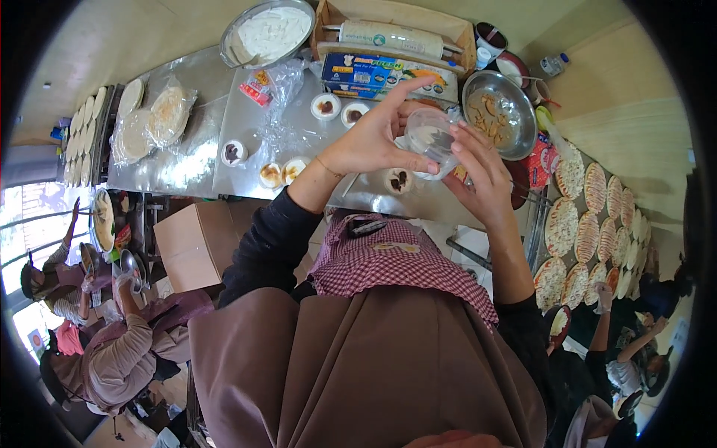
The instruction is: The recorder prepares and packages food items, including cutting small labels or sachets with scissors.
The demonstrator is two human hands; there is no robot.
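Above the steel table, I hold a small clear plastic cup (429,139) between both hands; something pale shows through its wall. My left hand (377,133) grips it from the left with the thumb underneath and the index finger raised. From the right, the fingers of my right hand (482,168) close on its side. Beneath my hands stands a small cup with dark topping (398,180). Further left are several more small cups of white cream, among them one with dark topping (234,153) and one with brown topping (326,106).
A steel bowl of white cream (290,30), a wooden box with a film roll (467,33), and a blue carton (358,71) line the back. A steel bowl of brown pieces (523,138) stands right, beside topped flatbreads (595,187). Bagged flatbreads (168,116) lie left. Other people work on both sides.
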